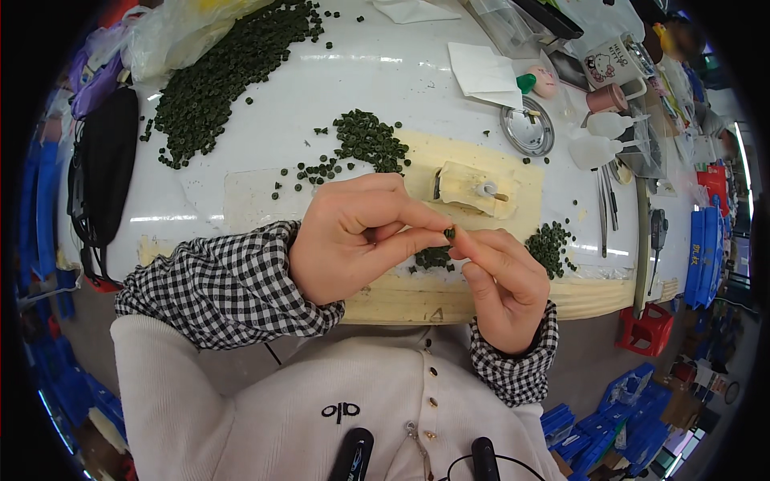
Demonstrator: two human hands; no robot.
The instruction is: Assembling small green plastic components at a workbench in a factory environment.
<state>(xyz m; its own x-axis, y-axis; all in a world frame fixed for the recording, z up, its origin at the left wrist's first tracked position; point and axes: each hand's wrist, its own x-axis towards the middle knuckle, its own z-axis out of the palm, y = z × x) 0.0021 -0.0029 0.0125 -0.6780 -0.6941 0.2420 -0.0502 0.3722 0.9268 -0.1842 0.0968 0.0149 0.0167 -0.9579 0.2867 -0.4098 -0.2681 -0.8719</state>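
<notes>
A small dark green ring-like part [449, 234] is pinched between the thumb and index finger of my left hand [345, 232]. From the other side, the fingertips of my right hand [509, 280] close in against the same part and partly hide it. Under my fingers lies a small pile of dark green pieces [434, 257] on the table edge. Just beyond sits a pale yellow block fixture [473, 192] with a whitish peg standing on it. Behind my left hand is a larger cluster of green parts [369, 143], with several scattered singly around it.
A big heap of green parts [233, 76] spreads at the far left beside a plastic bag [180, 40]. Another small pile [549, 248] lies right of my right hand. A round metal lid [528, 128], squeeze bottles [597, 151], tweezers [603, 212] and a mug [607, 64] stand at the right.
</notes>
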